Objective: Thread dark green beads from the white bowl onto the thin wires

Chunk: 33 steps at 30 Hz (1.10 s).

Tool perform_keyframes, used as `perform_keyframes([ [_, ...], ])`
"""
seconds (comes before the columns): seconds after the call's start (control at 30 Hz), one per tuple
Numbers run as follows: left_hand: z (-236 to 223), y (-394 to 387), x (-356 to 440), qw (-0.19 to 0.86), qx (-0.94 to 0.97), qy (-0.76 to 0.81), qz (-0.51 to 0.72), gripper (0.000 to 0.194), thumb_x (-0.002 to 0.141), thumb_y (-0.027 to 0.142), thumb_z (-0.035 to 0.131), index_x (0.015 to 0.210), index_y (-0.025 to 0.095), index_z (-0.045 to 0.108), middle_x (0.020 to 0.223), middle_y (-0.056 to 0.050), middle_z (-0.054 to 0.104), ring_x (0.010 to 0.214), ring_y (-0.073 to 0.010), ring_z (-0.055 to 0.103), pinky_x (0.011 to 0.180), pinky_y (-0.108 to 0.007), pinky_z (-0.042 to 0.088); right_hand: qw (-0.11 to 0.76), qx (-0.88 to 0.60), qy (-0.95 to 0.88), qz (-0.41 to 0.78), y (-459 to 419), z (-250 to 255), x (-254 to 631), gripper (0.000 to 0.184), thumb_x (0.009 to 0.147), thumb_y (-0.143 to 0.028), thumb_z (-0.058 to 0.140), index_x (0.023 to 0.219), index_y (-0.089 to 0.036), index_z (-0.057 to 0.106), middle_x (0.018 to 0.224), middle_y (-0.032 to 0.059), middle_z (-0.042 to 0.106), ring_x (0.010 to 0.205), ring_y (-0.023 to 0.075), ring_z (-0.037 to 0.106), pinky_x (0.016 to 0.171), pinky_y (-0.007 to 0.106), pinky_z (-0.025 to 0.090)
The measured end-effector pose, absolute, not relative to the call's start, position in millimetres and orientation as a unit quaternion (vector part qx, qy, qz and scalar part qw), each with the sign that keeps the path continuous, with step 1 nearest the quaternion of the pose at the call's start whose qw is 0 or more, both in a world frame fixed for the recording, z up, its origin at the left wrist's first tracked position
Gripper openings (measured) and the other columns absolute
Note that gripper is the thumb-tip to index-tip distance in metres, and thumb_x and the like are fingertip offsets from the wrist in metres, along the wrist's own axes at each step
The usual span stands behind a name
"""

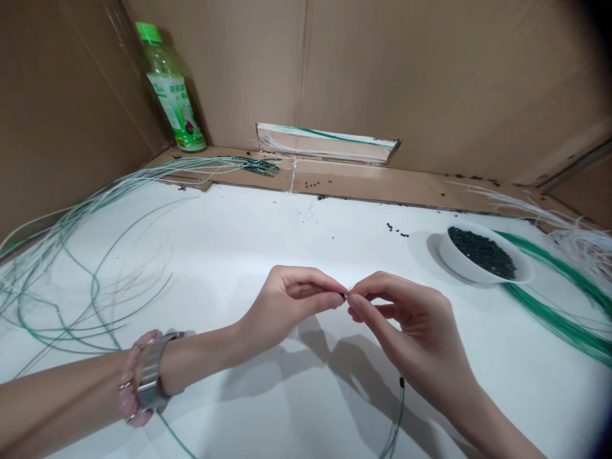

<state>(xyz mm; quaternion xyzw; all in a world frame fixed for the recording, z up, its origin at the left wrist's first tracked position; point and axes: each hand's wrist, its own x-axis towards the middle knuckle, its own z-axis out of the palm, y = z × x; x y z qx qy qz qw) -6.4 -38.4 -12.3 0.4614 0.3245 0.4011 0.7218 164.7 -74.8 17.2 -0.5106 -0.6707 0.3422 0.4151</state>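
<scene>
Thumb and forefinger of my left hand [291,303] are pinched on a small dark bead [343,296] above the middle of the white surface. My right hand [406,319] pinches right beside it, its fingertips meeting those of the left. Thin green wire [398,414] hangs below my right hand, with a few dark beads [401,382] on it. The part of the wire inside the right fingers is mostly hidden. A bead bracelet and a wide metal band [152,376] circle my left wrist.
A white bowl [444,256] of dark beads stands right, near coiled green wire [564,319] and white strands [581,239]. Long wires [90,204] with beaded ends [261,166] lie left. A green bottle [174,102] stands by the cardboard wall [382,64]; loose beads [396,230] are scattered.
</scene>
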Motion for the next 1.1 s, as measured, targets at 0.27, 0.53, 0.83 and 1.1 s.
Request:
perform_keyframes([
  [0.27, -11.7, -38.3, -7.0, 0.717, 0.466, 0.337, 0.394, 0.004, 0.076, 0.017, 0.072, 0.076, 0.02, 0.075, 0.074, 0.001, 0.073, 0.071, -0.009, 0.065, 0.071, -0.019, 0.052, 0.402, -0.514, -0.641, 0.403, -73.7, 19.2, 164.5, 0.01, 0.083, -0.023, 0.064, 0.075, -0.021, 0.069, 0.072, 0.0011, 0.068, 0.061, 0.0101, 0.062, 0.053, 0.017, 0.055],
  [0.53, -11.1, -39.5, -7.6, 0.716, 0.471, 0.333, 0.394, 0.005, 0.077, 0.017, 0.071, 0.074, 0.02, 0.075, 0.073, 0.001, 0.073, 0.07, -0.0096, 0.065, 0.072, -0.021, 0.052, 0.402, -0.511, -0.627, 0.429, -71.4, 19.5, 166.1, 0.01, 0.082, -0.024, 0.066, 0.074, -0.02, 0.069, 0.07, 0.0013, 0.069, 0.06, 0.0104, 0.063, 0.054, 0.017, 0.056],
  [0.83, -10.9, -40.6, -6.4, 0.696, 0.487, 0.335, 0.407, 0.003, 0.077, 0.018, 0.072, 0.074, 0.019, 0.072, 0.074, 0.0, 0.073, 0.071, -0.0106, 0.067, 0.071, -0.021, 0.054, 0.42, -0.519, -0.629, 0.399, -73.4, 16.3, 162.8, 0.009, 0.081, -0.021, 0.066, 0.073, -0.021, 0.069, 0.066, -0.001, 0.066, 0.059, 0.0088, 0.06, 0.053, 0.015, 0.053],
  [1.1, -10.6, -45.6, -7.7, 0.584, 0.578, 0.327, 0.467, 0.005, 0.079, 0.016, 0.069, 0.074, 0.017, 0.07, 0.076, -0.002, 0.071, 0.072, -0.0114, 0.065, 0.07, -0.022, 0.054, 0.423, -0.517, -0.611, 0.424, -74.7, 14.9, 160.6, 0.016, 0.08, -0.024, 0.067, 0.065, -0.02, 0.065, 0.059, -0.0005, 0.063, 0.054, 0.0099, 0.06, 0.049, 0.016, 0.052],
])
